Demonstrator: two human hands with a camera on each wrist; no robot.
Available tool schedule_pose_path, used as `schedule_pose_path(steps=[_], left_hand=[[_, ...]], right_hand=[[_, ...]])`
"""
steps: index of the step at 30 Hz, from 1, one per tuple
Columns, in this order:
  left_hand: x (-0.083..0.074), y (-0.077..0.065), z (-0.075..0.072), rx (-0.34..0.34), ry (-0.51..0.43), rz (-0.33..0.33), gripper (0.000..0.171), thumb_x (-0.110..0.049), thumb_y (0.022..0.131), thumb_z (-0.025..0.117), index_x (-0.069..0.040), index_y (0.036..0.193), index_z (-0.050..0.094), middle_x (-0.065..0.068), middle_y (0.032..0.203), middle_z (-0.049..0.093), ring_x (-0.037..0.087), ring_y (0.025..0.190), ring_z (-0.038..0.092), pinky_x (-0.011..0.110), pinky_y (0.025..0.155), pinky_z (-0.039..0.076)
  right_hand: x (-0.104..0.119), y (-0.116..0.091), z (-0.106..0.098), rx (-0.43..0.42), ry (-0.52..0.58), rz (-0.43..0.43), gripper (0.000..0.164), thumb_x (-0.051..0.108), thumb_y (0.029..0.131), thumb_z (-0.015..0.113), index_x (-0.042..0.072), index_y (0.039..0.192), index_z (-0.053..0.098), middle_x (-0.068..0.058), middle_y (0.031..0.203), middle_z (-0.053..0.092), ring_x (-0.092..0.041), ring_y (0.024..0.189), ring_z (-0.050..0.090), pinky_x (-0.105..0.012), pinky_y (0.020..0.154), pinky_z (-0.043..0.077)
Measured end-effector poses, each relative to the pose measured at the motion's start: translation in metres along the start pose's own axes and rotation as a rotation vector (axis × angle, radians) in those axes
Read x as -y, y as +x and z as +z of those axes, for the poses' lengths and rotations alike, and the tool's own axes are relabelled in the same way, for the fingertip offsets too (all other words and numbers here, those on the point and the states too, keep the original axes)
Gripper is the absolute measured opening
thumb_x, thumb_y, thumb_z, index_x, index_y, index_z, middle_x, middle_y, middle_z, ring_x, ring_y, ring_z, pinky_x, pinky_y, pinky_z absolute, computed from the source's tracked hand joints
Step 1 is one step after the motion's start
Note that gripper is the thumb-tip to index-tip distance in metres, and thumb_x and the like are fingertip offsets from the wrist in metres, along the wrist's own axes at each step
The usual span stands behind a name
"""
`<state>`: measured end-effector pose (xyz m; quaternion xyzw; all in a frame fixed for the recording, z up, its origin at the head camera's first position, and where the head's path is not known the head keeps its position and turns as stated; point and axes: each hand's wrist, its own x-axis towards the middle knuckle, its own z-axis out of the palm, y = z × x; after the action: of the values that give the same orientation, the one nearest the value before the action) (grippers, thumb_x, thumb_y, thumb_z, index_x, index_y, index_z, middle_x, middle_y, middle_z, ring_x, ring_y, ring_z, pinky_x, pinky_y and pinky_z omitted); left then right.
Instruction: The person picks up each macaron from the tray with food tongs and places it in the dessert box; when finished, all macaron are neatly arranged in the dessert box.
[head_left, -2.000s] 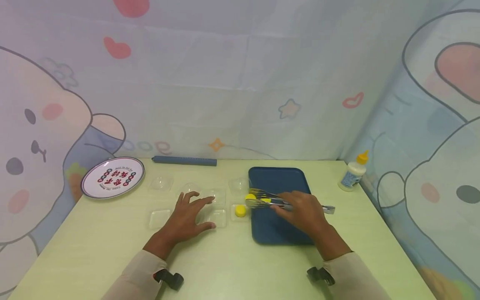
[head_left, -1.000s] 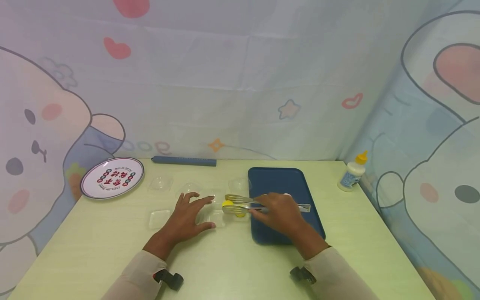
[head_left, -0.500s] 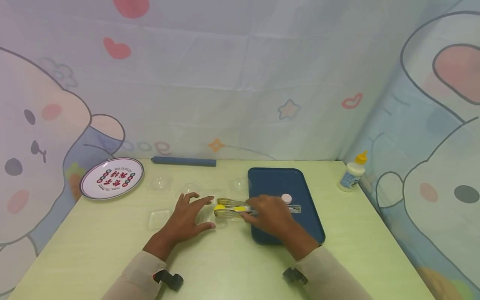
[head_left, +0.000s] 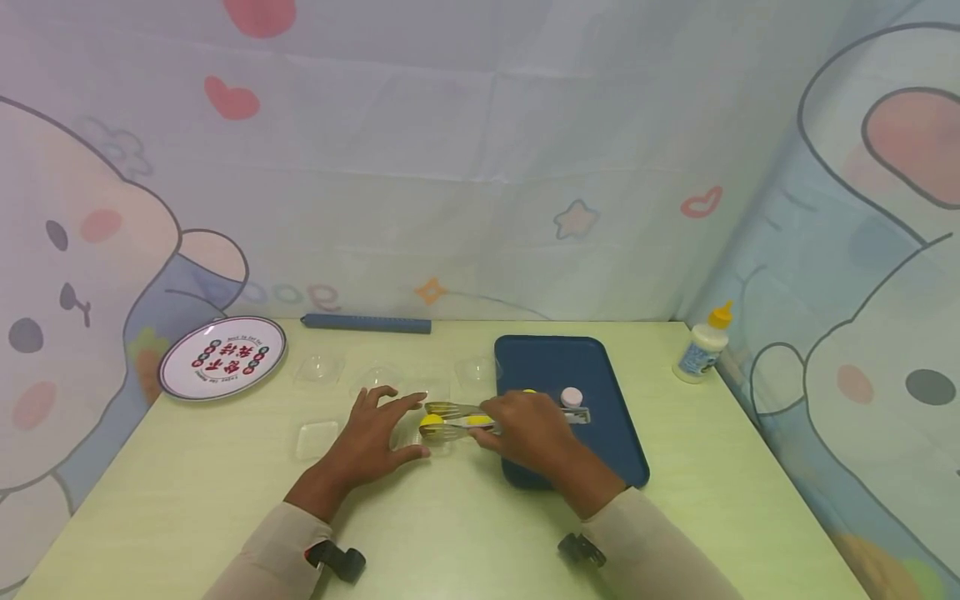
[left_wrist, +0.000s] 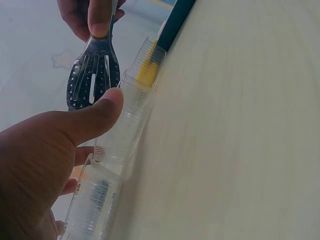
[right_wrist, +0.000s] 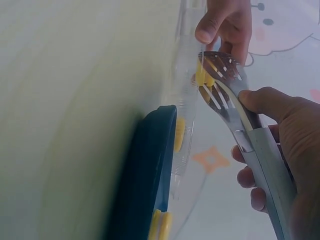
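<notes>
My right hand (head_left: 531,427) grips slotted metal serving tongs (right_wrist: 260,155) around their grey handles. Between the tong heads sits a yellow macaron (head_left: 431,422), low over a clear plastic box (head_left: 442,447). Beside that box my left hand (head_left: 371,440) is spread, thumb at the near edge and forefinger at the far side, fingers loosely bent. Another yellow macaron (right_wrist: 179,134) rests in the neighbouring clear box, partly behind the tongs in the head view. On the blue tray (head_left: 547,354) lie a pink macaron (head_left: 571,397) and a yellow one (head_left: 529,391) mostly hidden by my right hand.
More clear boxes stand left, one base (head_left: 317,439) and domed lids (head_left: 318,367) behind. A printed oval plate (head_left: 225,385) is at the far left, a dark blue stick (head_left: 367,323) along the back edge. A yellow-capped bottle (head_left: 702,348) stands right.
My right hand has carried the tongs and yellow macaron leftward from the tray, over the filled box, to the box by my left hand. The pink macaron came into view. My left hand stayed put.
</notes>
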<state>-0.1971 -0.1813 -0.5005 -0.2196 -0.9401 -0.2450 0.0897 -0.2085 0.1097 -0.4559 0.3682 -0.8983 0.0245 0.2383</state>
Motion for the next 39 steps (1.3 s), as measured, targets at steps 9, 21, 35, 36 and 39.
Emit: schedule_pose_path(steps=[9,21,35,36,39], left_hand=[[0.001,0.000,0.001,0.008,0.001,-0.013,0.084,-0.044,0.087,0.092,-0.020,0.159,0.056,0.004,0.141,0.075,0.041,0.147,0.049,0.081,0.129,0.018],[0.003,0.001,0.003,0.001,0.003,-0.004,0.086,-0.046,0.087,0.092,-0.018,0.160,0.055,0.003,0.140,0.075,0.041,0.144,0.051,0.082,0.127,0.020],[0.002,0.000,0.001,-0.009,-0.013,0.001,0.086,-0.043,0.086,0.093,-0.018,0.160,0.055,0.004,0.138,0.076,0.042,0.143,0.052,0.083,0.126,0.021],[0.002,0.000,0.002,-0.010,-0.014,0.001,0.086,-0.043,0.086,0.093,-0.018,0.160,0.055,0.004,0.137,0.076,0.043,0.143,0.051,0.083,0.126,0.022],[0.002,0.000,0.001,-0.015,-0.013,0.002,0.086,-0.043,0.087,0.093,-0.018,0.160,0.055,0.005,0.136,0.077,0.044,0.143,0.051,0.084,0.126,0.022]], right_hand=[[0.006,0.005,-0.003,0.056,-0.052,-0.023,0.032,0.051,0.096,0.082,0.021,0.105,0.083,0.008,0.084,0.078,-0.008,0.067,0.065,-0.026,0.052,0.048],[0.012,0.014,-0.004,0.102,-0.119,-0.045,0.032,0.053,0.097,0.079,0.022,0.089,0.077,0.009,0.072,0.070,-0.007,0.057,0.054,-0.025,0.047,0.039],[0.015,0.022,-0.009,0.159,-0.127,-0.060,0.033,0.051,0.099,0.078,0.019,0.097,0.081,0.006,0.082,0.077,-0.010,0.066,0.066,-0.030,0.053,0.052],[0.015,0.022,-0.009,0.163,-0.129,-0.060,0.033,0.052,0.099,0.078,0.018,0.098,0.081,0.006,0.082,0.078,-0.010,0.067,0.067,-0.030,0.053,0.053],[0.015,0.023,-0.010,0.177,-0.127,-0.057,0.034,0.052,0.100,0.077,0.018,0.100,0.081,0.006,0.084,0.078,-0.011,0.069,0.068,-0.031,0.055,0.054]])
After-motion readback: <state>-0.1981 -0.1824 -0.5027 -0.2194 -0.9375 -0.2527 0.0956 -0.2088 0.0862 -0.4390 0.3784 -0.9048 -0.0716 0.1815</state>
